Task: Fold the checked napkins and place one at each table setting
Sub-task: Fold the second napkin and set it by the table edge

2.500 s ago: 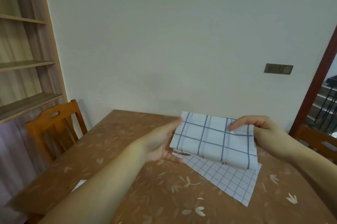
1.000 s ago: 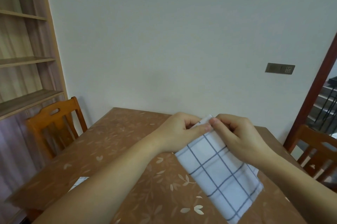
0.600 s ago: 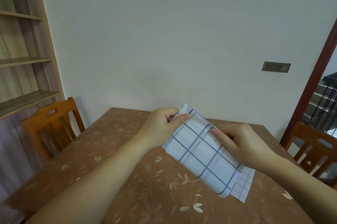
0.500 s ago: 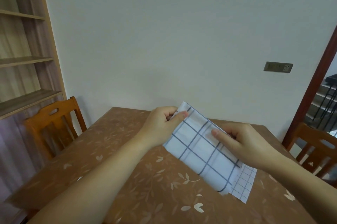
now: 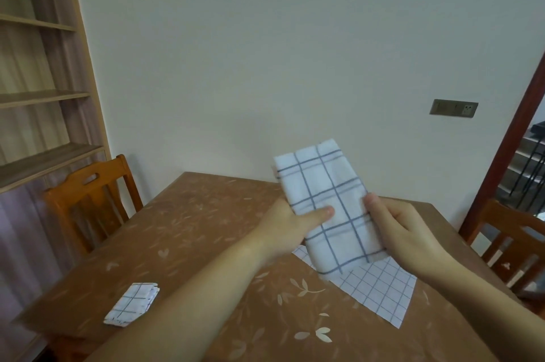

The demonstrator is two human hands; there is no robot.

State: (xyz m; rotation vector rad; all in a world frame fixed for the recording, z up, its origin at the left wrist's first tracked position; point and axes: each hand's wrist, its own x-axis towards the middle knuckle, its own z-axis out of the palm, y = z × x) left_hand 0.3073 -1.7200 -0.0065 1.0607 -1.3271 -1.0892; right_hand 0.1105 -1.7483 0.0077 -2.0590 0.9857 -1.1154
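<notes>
A white napkin with wide blue checks (image 5: 321, 199), folded into a long strip, is held upright above the brown table (image 5: 188, 232). My left hand (image 5: 290, 224) grips its left edge, thumb across the front. My right hand (image 5: 396, 224) holds the right edge, thumb up along the cloth. Under it a fine-checked napkin (image 5: 380, 292) lies flat on the table. A small folded checked napkin (image 5: 132, 304) lies near the table's left front edge.
A wooden chair (image 5: 88, 202) stands at the table's left side, another chair (image 5: 513, 246) at the right. Wooden shelves (image 5: 38, 96) fill the left wall. A doorway with stairs (image 5: 530, 167) opens at the right. The wall is just behind the table.
The napkin went from a wide rectangle to a narrow strip. It now stands more upright and higher, and my hands have shifted down to its middle.
</notes>
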